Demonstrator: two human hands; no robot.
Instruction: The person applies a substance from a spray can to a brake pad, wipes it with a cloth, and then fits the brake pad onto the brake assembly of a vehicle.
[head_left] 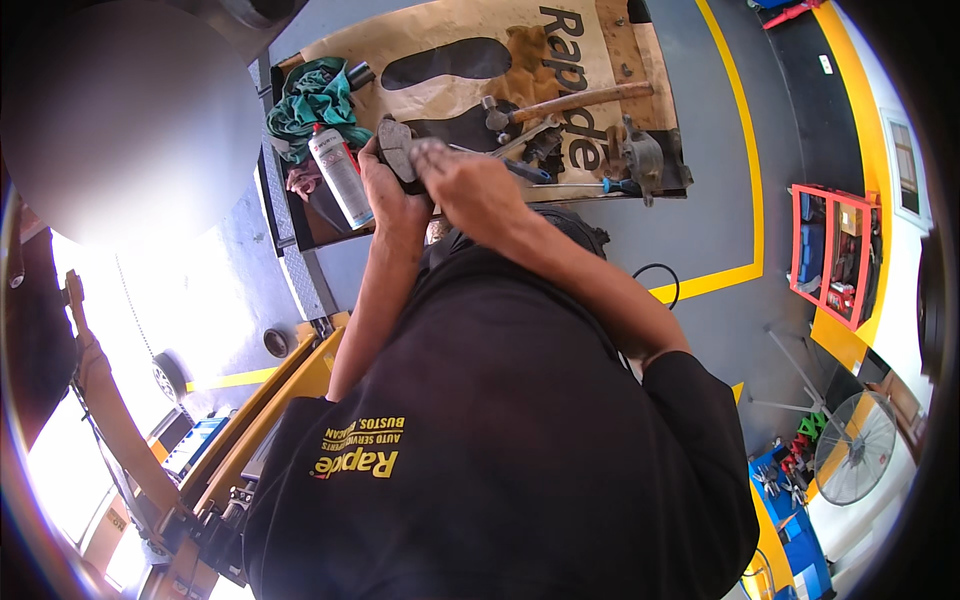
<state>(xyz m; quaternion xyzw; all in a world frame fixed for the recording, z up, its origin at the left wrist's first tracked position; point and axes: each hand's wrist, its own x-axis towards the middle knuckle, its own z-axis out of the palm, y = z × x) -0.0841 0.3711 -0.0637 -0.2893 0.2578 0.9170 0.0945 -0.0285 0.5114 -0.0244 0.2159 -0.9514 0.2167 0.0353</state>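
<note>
My left hand [398,203] grips a grey brake pad [396,150] with its flat face turned up, above the near edge of a work table covered in brown paper [345,45]. My right hand [478,195] is at the pad's right side, fingers bent toward its face. Motion smears those fingertips, so whether they hold anything does not show. Just left of my left hand is a white spray can [340,175] with a red top, tilted in view. Beyond it is a crumpled green cloth [312,108]. A hammer [570,104] with a wooden handle rests past my right hand.
A rusty metal brake part [643,158] sits at the table's right end, beside a blue-handled screwdriver [618,186]. A large pale rounded shape [125,120] blocks the upper left. Farther right stand a red cabinet [832,258] and a round fan [855,450].
</note>
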